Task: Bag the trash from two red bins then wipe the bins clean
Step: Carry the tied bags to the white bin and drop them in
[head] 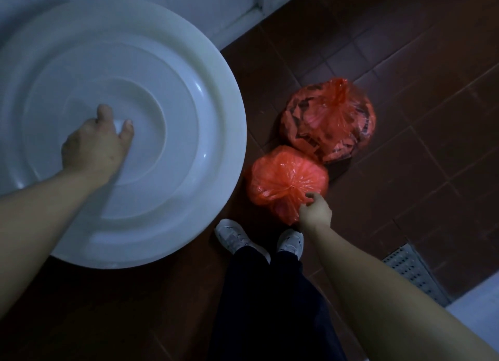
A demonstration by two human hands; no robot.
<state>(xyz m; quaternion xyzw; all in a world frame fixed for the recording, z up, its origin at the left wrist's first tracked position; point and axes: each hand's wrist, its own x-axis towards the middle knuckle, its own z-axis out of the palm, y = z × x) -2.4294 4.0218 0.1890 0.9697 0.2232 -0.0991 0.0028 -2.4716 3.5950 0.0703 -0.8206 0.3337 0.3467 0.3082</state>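
- I see dim brown tiled floor (pixel 405 171), 2 tied red bags (pixel 286 179).
- My left hand (pixel 97 141) grips the white lid (pixel 189 117)'s knob.
- My right hand (pixel 316 212) pinches the nearer bag.

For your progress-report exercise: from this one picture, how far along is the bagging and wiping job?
Done: two red bags sit tied on the tiled floor, the far bag untouched. In hand: the right hand grips the near bag; the left hand grips the handle of a large white lid. Left: wiping; no red bins or cloth show.
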